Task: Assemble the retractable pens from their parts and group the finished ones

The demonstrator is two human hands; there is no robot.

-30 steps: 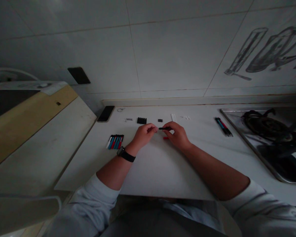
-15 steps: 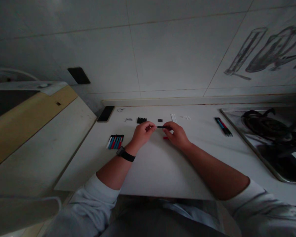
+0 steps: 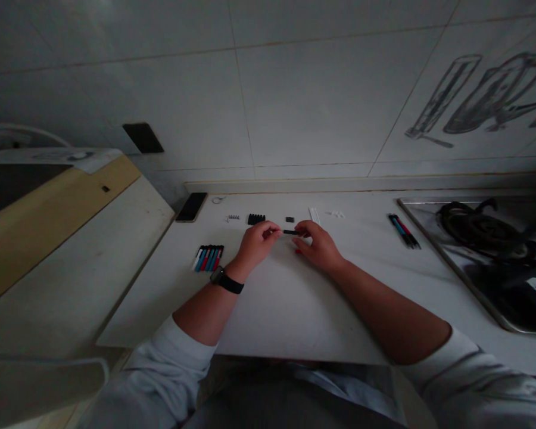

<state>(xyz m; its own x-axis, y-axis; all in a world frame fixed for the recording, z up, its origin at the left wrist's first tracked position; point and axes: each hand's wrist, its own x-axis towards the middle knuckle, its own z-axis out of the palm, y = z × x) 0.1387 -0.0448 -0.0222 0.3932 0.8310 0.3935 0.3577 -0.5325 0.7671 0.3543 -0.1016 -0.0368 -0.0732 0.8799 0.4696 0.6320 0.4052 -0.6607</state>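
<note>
My left hand (image 3: 255,243) and my right hand (image 3: 320,245) pinch the two ends of a thin black pen part (image 3: 289,232), held level just above the counter. Fingertips hide both its ends. A red piece (image 3: 298,251), partly covered, lies under my right hand's fingers. Behind the hands is a row of small parts: springs (image 3: 233,218), black grips (image 3: 256,219), tiny dark pieces (image 3: 290,219), white refill-like sticks (image 3: 313,214) and small white bits (image 3: 337,214). Several coloured pen barrels (image 3: 208,258) lie side by side left of my left wrist.
Assembled-looking pens (image 3: 404,231) lie at the right, by the steel edge of a gas stove (image 3: 451,271). A phone (image 3: 192,207) and a small ring-like item (image 3: 218,200) are at the back left. A tiled wall (image 3: 321,107) closes off the counter (image 3: 286,316).
Both hands keep their pinch on the black pen part. My right fingers shift slightly, covering more of the red piece. The view tilts very little.
</note>
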